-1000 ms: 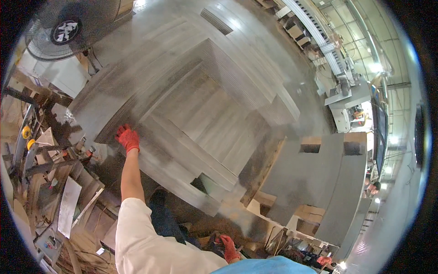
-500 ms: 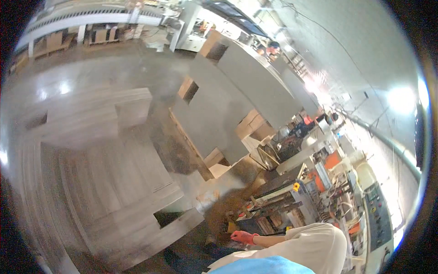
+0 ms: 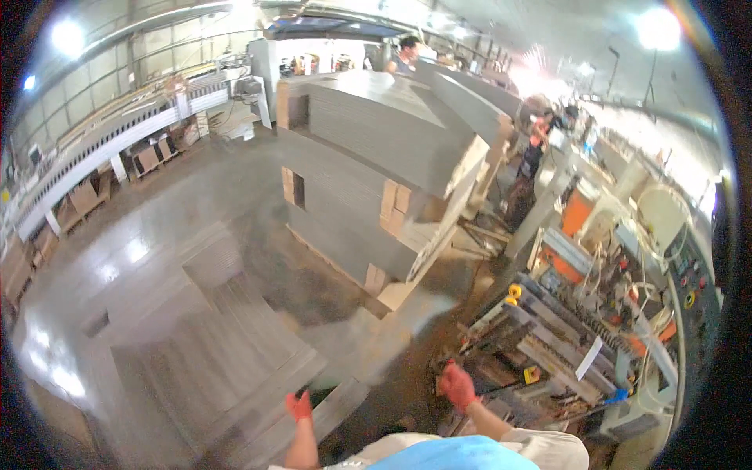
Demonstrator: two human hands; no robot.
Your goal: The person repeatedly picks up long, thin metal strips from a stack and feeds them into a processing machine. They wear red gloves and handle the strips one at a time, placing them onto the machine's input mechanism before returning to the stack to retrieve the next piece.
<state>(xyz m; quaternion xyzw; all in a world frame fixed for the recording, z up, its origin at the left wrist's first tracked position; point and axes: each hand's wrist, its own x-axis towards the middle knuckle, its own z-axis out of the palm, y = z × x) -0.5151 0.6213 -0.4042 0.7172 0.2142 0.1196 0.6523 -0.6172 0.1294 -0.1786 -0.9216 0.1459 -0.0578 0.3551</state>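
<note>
Both hands wear red gloves. Near the right edge of a low stack of grey panels [image 3: 227,368], my left hand [image 3: 298,405] hangs with its fingers parted and nothing visible in it. My right hand [image 3: 457,386] is held out in front of the machine [image 3: 548,348] on the right. Its fingers are loosely bent, one stands up from the rest, and no object shows in it. Blur softens the finger detail. Ahead rises a tall stack of grey panels [image 3: 345,184], with wooden spacer blocks [image 3: 394,205] between its layers.
A roller conveyor [image 3: 133,125] runs along the far left. Another person [image 3: 405,56] stands behind the tall stack. A control panel [image 3: 693,286] with buttons borders the machine at the right. Grey floor [image 3: 384,333] lies between the two stacks.
The view has turned to the right and levelled. My left hand has come into view beside the low stack. My right hand appears higher and further right, nearer the machine.
</note>
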